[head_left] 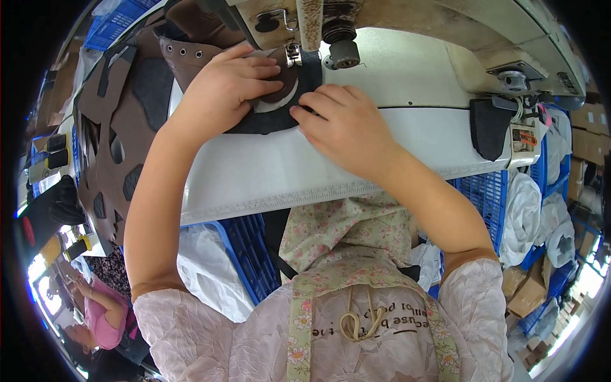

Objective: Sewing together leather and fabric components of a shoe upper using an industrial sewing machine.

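My left hand (223, 89) lies over a brown leather piece (285, 89), fingers stretched out and pressing on it beside the presser foot (293, 56). Under the brown leather is a black sheet piece (273, 123), with a pale curved strip (280, 104) showing between them. My right hand (347, 124) has its fingers curled at the black piece's right edge, gripping it; the thumb is partly hidden. A brown leather part with metal eyelets (184, 54) extends behind my left wrist. The sewing machine (407, 25) stands above the work, and its needle tip is hard to make out.
Cut brown leather sheets (95, 153) pile up at left. The white machine table (254, 178) has a ruler strip along its near edge. A black pad (487, 130) hangs at right. Blue crates (480, 194) with white bags stand below. A person in pink (105, 318) sits at lower left.
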Demonstrator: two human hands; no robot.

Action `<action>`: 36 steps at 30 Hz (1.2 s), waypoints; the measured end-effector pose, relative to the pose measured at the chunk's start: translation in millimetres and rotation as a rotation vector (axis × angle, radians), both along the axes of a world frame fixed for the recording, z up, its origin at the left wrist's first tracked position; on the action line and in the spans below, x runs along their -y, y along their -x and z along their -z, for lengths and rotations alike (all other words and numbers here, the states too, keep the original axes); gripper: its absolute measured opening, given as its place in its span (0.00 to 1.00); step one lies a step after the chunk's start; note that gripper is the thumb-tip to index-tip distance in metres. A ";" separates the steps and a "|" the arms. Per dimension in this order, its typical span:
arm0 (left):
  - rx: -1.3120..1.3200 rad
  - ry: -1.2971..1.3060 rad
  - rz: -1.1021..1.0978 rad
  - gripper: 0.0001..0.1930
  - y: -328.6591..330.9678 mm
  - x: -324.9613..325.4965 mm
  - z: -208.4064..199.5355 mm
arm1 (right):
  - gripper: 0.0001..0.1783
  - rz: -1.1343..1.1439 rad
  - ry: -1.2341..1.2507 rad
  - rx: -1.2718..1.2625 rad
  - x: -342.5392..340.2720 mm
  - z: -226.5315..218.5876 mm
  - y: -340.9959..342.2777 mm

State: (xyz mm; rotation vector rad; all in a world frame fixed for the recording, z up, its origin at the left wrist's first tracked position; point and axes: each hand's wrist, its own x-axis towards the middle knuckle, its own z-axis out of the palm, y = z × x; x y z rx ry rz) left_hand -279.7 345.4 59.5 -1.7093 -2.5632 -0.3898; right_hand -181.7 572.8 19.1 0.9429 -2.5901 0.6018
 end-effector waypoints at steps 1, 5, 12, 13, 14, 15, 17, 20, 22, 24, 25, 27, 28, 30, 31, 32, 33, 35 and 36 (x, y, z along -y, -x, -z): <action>-0.011 0.009 0.005 0.26 0.3 -0.3 -0.5 | 0.12 0.007 0.023 -0.071 2.4 3.6 1.3; -0.017 0.009 0.011 0.26 0.0 -0.7 -1.0 | 0.10 0.030 0.035 -0.137 6.8 6.3 2.4; -0.020 0.019 0.014 0.25 0.5 -0.9 -0.8 | 0.11 0.043 0.034 -0.130 7.9 7.8 -0.8; -0.018 0.017 0.017 0.25 0.5 -0.4 -0.8 | 0.12 0.048 0.025 -0.088 7.9 6.4 -2.1; -0.019 0.016 0.015 0.25 0.6 0.2 -1.0 | 0.13 0.053 0.015 -0.047 8.0 5.7 -2.6; -0.016 0.011 0.016 0.25 0.9 -0.1 -1.1 | 0.13 0.054 0.014 -0.047 7.7 6.4 -1.8; -0.013 0.006 0.018 0.25 1.5 -1.0 -1.0 | 0.12 0.045 0.029 -0.155 7.2 8.7 0.8; -0.007 0.008 0.012 0.25 2.5 -1.4 0.1 | 0.12 0.045 0.021 -0.155 6.9 8.9 1.4; -0.011 0.009 0.006 0.25 3.4 -3.0 0.0 | 0.12 0.052 0.014 -0.162 6.4 9.2 2.9; -0.008 0.010 0.001 0.26 3.8 -2.8 -0.4 | 0.11 0.057 0.009 -0.169 6.5 8.5 3.6; -0.005 0.013 -0.007 0.26 3.7 -2.2 -0.7 | 0.11 0.055 0.001 -0.159 6.9 7.0 3.9; -0.010 0.011 -0.015 0.26 4.5 -1.3 -0.1 | 0.11 0.054 -0.007 -0.149 7.6 6.0 4.4; -0.016 0.010 -0.025 0.27 4.9 -1.3 0.4 | 0.11 0.062 -0.004 -0.154 7.9 6.0 4.8; 0.008 0.014 -0.034 0.27 5.6 -2.2 -1.1 | 0.11 0.069 -0.002 -0.158 7.9 6.1 5.3; 0.032 0.019 -0.045 0.27 5.9 -2.7 -1.6 | 0.11 0.065 -0.004 -0.147 7.9 6.1 5.5; 0.032 0.018 -0.045 0.27 5.2 -4.0 -1.6 | 0.10 0.061 -0.006 -0.136 7.8 6.0 5.7; 0.025 -0.010 -0.058 0.24 3.5 -5.5 -2.4 | 0.10 0.060 -0.005 -0.136 8.0 5.8 5.8; 0.017 -0.037 -0.072 0.22 2.6 -5.6 -3.2 | 0.10 0.060 0.006 -0.142 8.4 5.4 5.9; 0.014 -0.038 -0.066 0.22 3.3 -5.5 -2.7 | 0.10 0.061 0.005 -0.142 8.5 5.3 6.2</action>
